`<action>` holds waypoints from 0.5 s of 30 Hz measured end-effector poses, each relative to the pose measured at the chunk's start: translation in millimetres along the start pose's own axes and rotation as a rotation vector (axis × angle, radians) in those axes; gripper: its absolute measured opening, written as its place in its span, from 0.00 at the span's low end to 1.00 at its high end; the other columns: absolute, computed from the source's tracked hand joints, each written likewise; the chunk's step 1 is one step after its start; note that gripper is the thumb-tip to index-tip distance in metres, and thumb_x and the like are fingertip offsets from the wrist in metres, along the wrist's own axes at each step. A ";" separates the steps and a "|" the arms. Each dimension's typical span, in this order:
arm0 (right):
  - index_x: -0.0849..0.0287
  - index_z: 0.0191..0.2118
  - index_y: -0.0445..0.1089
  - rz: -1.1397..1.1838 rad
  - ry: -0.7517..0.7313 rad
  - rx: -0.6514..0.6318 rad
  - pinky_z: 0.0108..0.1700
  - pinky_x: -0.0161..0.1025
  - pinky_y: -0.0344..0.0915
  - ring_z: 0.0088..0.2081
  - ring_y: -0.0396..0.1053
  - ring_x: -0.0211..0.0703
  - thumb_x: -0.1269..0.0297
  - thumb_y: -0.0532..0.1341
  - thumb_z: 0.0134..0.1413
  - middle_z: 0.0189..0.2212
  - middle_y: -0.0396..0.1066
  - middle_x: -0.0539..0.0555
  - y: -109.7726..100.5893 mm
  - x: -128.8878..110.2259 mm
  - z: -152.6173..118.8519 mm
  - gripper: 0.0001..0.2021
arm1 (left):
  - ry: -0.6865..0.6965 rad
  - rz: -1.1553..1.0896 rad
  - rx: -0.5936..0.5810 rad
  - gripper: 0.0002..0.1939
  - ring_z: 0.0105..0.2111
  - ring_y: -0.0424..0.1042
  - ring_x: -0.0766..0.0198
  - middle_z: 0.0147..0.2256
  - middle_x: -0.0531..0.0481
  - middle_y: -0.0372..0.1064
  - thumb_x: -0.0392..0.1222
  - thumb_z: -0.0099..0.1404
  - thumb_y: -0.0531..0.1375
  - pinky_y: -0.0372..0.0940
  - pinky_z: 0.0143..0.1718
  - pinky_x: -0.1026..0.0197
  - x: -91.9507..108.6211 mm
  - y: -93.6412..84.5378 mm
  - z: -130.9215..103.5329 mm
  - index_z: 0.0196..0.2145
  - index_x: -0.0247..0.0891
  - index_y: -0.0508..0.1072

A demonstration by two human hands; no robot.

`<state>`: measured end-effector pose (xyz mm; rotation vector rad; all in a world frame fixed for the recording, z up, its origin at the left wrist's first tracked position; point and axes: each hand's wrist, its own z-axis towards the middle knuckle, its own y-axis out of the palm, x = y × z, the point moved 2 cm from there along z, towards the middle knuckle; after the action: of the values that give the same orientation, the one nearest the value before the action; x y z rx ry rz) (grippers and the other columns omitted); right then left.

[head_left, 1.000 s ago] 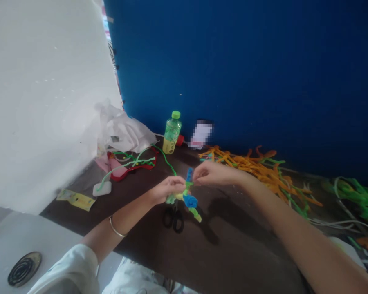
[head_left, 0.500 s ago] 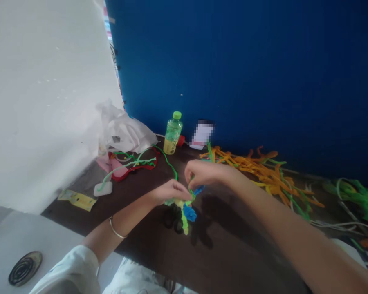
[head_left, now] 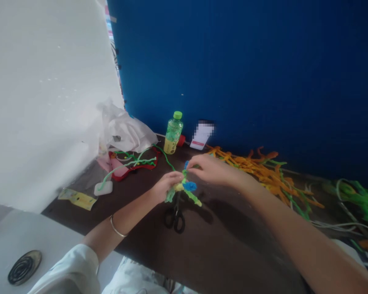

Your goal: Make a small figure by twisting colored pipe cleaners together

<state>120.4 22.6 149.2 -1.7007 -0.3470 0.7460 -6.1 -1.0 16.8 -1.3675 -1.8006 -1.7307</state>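
Note:
My left hand [head_left: 166, 185] is closed around a fuzzy pipe-cleaner craft [head_left: 190, 186] with green, yellow and blue parts. One blue bud juts out to the right, and a light green stem points down and right. At the craft's upper end, my right hand [head_left: 207, 168] has thumb and finger pinched by a second, smaller blue piece [head_left: 186, 165]; the exact contact is partly hidden. Black-handled scissors [head_left: 174, 218] lie on the dark table [head_left: 221, 253] just below, their blades partly covered by the craft.
A green-capped bottle [head_left: 173, 134] and a phone [head_left: 202, 134] stand near the blue wall. Orange and green pipe cleaners [head_left: 257, 171] are heaped to the right, beside white cables [head_left: 334, 224]. At left are a plastic bag [head_left: 127, 130], a white block [head_left: 103, 188] and a yellow wrapper [head_left: 77, 199].
Both hands have risen slightly with the craft, which has turned so its green stem points further right. The right hand's fingers have shifted to the upper blue piece. The scissors show more clearly.

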 end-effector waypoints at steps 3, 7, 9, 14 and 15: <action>0.58 0.33 0.73 0.076 -0.035 -0.008 0.37 0.34 0.59 0.34 0.68 0.42 0.67 0.53 0.51 0.33 0.74 0.54 2.3 2.9 -3.4 0.11 | 0.013 -0.017 -0.012 0.14 0.23 0.68 0.72 0.25 0.52 0.67 0.43 0.47 0.65 0.63 0.27 0.69 -0.3 0.3 -0.2 0.30 0.33 0.68; 0.58 0.34 0.73 0.184 0.001 -0.003 0.37 0.35 0.61 0.35 0.69 0.42 0.66 0.54 0.50 0.34 0.74 0.53 2.5 8.2 -7.2 0.10 | 0.075 -0.043 -0.064 0.14 0.24 0.68 0.73 0.26 0.53 0.67 0.43 0.49 0.64 0.63 0.28 0.70 1.3 1.6 -2.4 0.30 0.34 0.67; 0.58 0.34 0.73 0.234 0.026 -0.005 0.38 0.35 0.61 0.36 0.69 0.43 0.65 0.55 0.48 0.34 0.74 0.53 0.9 11.8 -8.4 0.10 | 0.106 -0.052 -0.111 0.13 0.24 0.68 0.73 0.26 0.53 0.67 0.43 0.50 0.64 0.63 0.28 0.70 2.9 2.5 -4.2 0.30 0.34 0.67; 0.58 0.34 0.75 0.309 0.025 -0.146 0.36 0.34 0.62 0.35 0.70 0.43 0.63 0.57 0.46 0.34 0.75 0.53 -1.2 20.2 -7.9 0.11 | 0.142 0.002 -0.224 0.12 0.23 0.67 0.73 0.25 0.52 0.68 0.42 0.49 0.64 0.62 0.26 0.71 5.4 3.8 -8.3 0.28 0.33 0.67; 0.59 0.34 0.75 0.321 0.015 -0.182 0.36 0.34 0.62 0.35 0.70 0.43 0.62 0.57 0.46 0.34 0.75 0.53 -0.6 21.7 -7.1 0.11 | 0.140 0.024 -0.246 0.12 0.23 0.68 0.73 0.24 0.52 0.68 0.42 0.49 0.64 0.62 0.26 0.71 5.4 4.2 -9.1 0.28 0.33 0.67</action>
<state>141.3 30.2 144.2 -1.9598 -0.1343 0.9584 -9.1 -7.6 25.5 -1.3127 -1.5321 -2.0345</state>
